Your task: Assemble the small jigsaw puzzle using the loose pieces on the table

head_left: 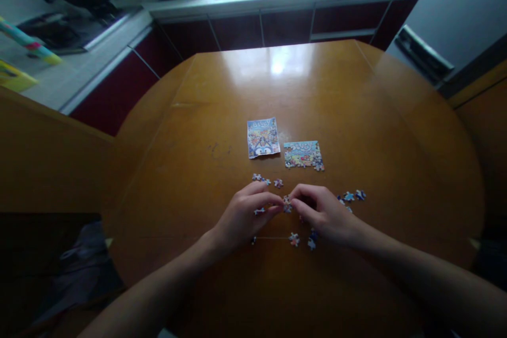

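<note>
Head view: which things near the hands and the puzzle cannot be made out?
All in the head view:
1. The piece pinched between the left hand and the right hand: fingers cover it, so one piece or two is unclear.
2. The loose pieces by the right hand: partly hidden under the palm.
3. The leaflet: print too small and blurred.
4. The puzzle: picture too small.

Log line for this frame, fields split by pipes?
left hand: pinching puzzle pieces | right hand: pinching same | loose pieces around | joined section, picture card beyond | table
</note>
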Demonstrator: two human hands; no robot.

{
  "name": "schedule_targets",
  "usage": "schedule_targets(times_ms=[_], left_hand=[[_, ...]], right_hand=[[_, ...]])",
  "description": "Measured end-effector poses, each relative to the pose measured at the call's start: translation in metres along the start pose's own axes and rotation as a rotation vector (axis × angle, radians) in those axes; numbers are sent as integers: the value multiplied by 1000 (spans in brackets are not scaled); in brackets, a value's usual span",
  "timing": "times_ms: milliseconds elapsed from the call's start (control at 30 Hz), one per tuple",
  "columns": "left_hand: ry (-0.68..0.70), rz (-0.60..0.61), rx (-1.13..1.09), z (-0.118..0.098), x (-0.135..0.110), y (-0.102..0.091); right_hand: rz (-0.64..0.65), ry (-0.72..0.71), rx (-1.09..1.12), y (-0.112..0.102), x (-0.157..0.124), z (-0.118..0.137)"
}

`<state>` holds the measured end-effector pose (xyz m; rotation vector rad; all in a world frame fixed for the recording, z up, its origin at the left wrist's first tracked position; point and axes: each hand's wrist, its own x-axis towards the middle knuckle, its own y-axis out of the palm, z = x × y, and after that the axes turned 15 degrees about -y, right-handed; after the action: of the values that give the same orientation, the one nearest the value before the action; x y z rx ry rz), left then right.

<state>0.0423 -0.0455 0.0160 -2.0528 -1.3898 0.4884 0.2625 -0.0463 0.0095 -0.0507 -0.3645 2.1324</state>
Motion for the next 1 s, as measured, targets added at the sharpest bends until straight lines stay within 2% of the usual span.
schedule_targets(times_ms=[167, 300, 367, 500, 633, 1000], left_hand=[[2, 54, -7, 5, 2, 2], [34, 45, 27, 4, 3, 3], [25, 31, 21, 3, 3, 4], [-17, -16, -3, 1, 4, 3], [-40, -67, -43, 0, 4, 1], [4, -90, -90, 3, 4, 5]], right_hand=[[18, -5, -10, -2, 0, -4], [30, 3, -2, -1, 0, -3], [-2, -4, -29, -1, 0, -2], [-91, -149, -196, -4, -1, -1], [-77, -332, -289, -7, -1, -3], [-69, -488, -379, -7, -1, -6]])
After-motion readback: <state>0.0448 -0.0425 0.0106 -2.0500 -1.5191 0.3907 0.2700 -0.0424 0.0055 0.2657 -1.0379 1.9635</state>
